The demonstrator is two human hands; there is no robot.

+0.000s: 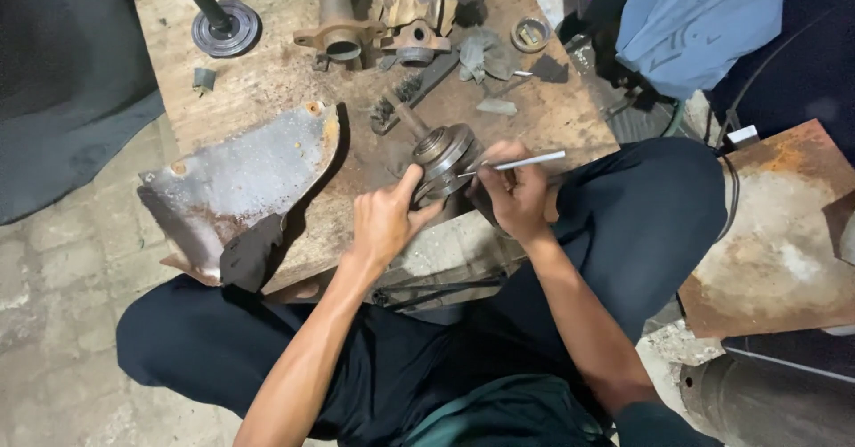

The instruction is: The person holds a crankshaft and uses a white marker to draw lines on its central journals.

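Rusty metal cover (236, 175) lies at the wooden board's (267, 73) left edge. Left hand (385, 220) curls round the round steel hub (443, 155), thumb up top. Right hand (517, 193) pinches a thin metal rod (521, 163), tip touching the hub.

Left hand (385, 218) curled, thumb up, grip closed; right hand (515, 189) fisted in a pinch grip. Both forearms reach forward, converging near the table's front edge.

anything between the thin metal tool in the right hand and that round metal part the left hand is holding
Nothing visible. The right hand holds the thin metal tool with its tip already at the round metal part, which the left hand steadies from below.
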